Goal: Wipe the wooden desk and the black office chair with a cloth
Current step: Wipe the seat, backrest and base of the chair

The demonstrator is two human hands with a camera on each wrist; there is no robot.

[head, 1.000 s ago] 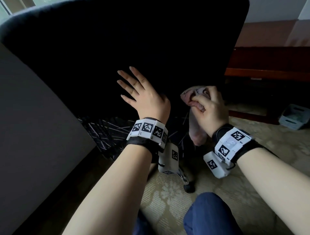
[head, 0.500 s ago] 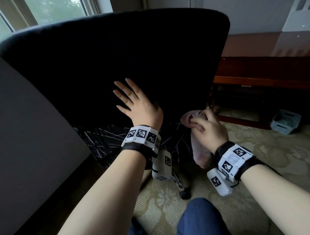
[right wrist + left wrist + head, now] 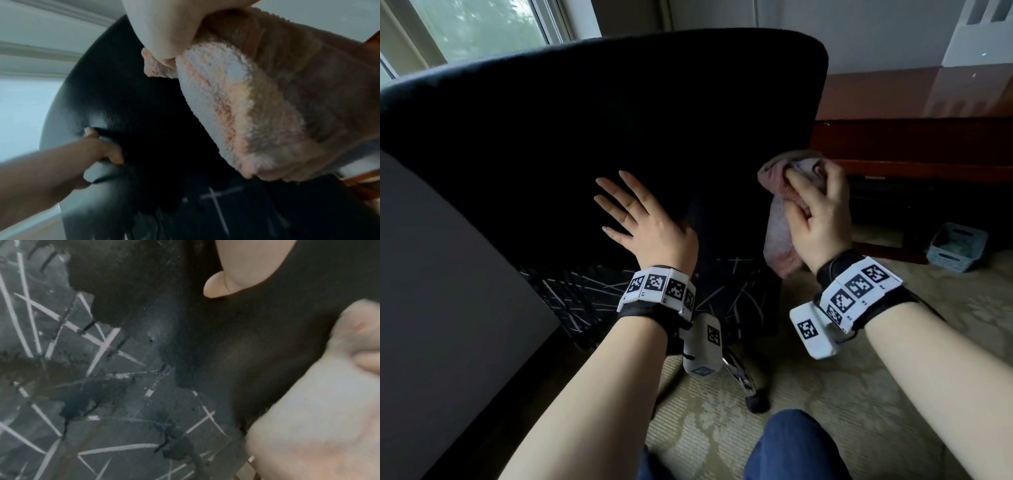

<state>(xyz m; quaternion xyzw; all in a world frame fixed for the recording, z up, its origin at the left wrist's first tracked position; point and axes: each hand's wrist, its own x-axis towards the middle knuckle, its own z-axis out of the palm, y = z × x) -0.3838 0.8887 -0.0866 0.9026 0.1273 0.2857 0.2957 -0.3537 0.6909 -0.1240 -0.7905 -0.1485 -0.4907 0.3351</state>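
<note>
Left hand (image 3: 650,219) flat, fingers spread, on the chair (image 3: 592,144) back; right hand (image 3: 816,216) grips the cloth (image 3: 779,219) at the chair's right edge.

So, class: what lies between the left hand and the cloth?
In the head view, only black chair back lies between left hand and cloth; nothing else intervenes.

The black office chair (image 3: 592,137) fills the left and centre, its broad dark backrest facing the viewer, with line-patterned fabric below. At its right edge a fluffy pink cloth (image 3: 780,222) hangs bunched and folded. Far right, behind the chair, stands the reddish-brown wooden desk (image 3: 914,147).
</note>
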